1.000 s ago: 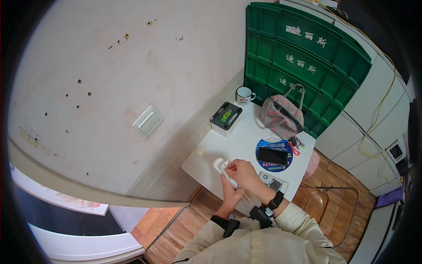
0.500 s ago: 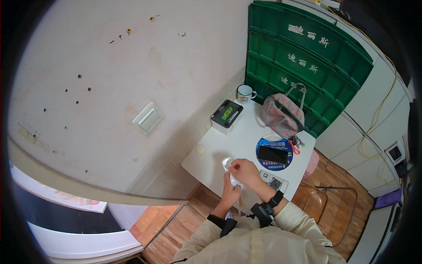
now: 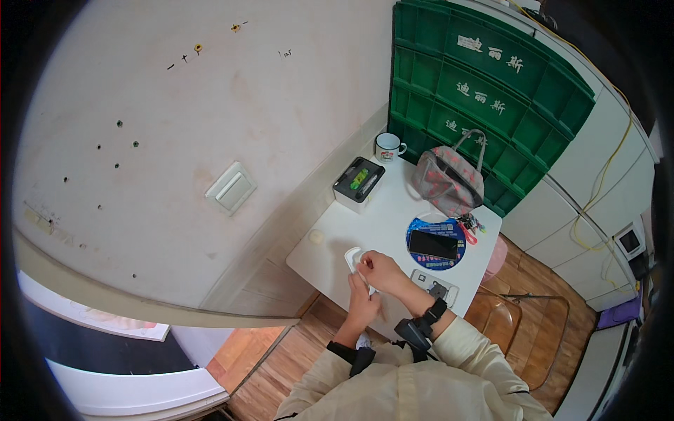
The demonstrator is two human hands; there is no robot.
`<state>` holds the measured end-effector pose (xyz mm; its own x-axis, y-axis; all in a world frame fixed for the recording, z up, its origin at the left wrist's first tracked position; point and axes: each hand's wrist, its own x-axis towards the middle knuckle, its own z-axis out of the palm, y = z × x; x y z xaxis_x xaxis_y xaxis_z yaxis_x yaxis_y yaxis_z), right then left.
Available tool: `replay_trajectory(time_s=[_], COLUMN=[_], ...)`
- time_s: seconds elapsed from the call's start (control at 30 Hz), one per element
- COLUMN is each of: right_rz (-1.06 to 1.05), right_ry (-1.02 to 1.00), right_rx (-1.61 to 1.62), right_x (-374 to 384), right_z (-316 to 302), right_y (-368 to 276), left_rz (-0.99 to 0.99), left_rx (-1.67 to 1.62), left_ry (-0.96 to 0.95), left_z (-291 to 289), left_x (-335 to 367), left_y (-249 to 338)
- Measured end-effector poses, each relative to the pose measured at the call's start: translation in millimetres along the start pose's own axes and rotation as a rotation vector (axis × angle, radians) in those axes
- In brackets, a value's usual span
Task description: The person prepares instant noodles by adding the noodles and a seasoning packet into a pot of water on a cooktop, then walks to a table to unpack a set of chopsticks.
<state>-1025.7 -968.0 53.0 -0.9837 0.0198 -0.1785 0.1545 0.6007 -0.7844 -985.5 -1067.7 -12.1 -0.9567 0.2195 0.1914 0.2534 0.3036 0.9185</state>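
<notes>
Above the near part of a white table (image 3: 330,266), my two hands meet at a small white object (image 3: 352,257) with a rounded upper end; its exact kind does not show. My left hand (image 3: 362,304) grips its lower part from below, fingers closed. My right hand (image 3: 384,271) pinches at its right side, and those fingers hide much of it. Just right of my right hand lies a white panel-like item (image 3: 420,278) with a dark grey piece (image 3: 439,290) on it. Behind that, a black phone (image 3: 433,244) rests on a round blue mat or fan (image 3: 439,264).
A white box with a black lid (image 3: 351,188), an enamel mug (image 3: 387,147) and a grey patterned bag (image 3: 446,184) stand toward the back. Keys (image 3: 473,224) lie beside the bag. Green crates (image 3: 491,105) rise behind; a wall (image 3: 168,196) borders the left. A folding chair (image 3: 505,323) stands right.
Both hands have shifted slightly left and up with the white object. Its rounded end now shows a little farther left. The whole view has also drifted slightly.
</notes>
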Motion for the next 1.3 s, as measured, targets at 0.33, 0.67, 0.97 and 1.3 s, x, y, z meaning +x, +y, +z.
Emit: replay_trajectory(time_s=[0.33, 0.67, 0.97, 1.3], right_rz=[-0.098, 0.015, 0.067, 0.177], right_ry=[0.178, 0.664, 0.911, 0.902], right_rx=[0.441, 0.381, 0.417, 0.347], right_x=[-20.3, -131.2, -176.1, -176.1], right_z=[-61.7, -138.8, -148.8, -147.4], right_y=[9.5, 120.1, 150.4, 171.4], left_rz=[-0.375, -0.247, -0.04, 0.107], left_rx=[-0.436, 0.201, 0.903, 1.083], left_ry=[-0.031, -0.107, -0.171, -0.05], left_z=[-15.4, -51.2, -45.3, -26.1], left_x=[15.4, 81.3, 124.8, 151.5], left_y=[-64.6, -95.5, -152.8, -148.1])
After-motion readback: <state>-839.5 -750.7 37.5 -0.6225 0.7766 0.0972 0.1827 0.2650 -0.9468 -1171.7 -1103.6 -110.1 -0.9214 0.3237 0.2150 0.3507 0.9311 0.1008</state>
